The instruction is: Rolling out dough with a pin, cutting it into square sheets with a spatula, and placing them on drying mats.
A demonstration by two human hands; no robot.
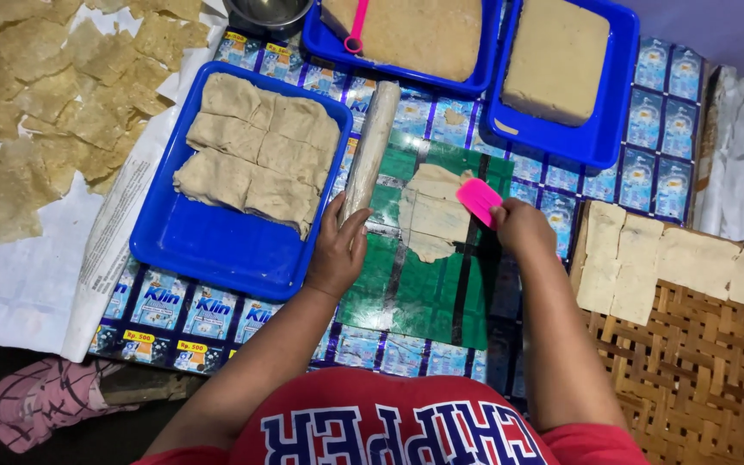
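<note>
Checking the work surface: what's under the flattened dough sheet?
The dough sheet lies on a green plastic sheet with dark stripes. What lies beneath the plastic is covered.

Single head-worn view, looking steeply down from above the lap, close over a green mat [424, 293]

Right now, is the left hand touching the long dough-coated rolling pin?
Touching. The head view shows the left hand with its fingers wrapped over the lower end of the rolling pin, with no gap between them, beside the green mat.
</note>
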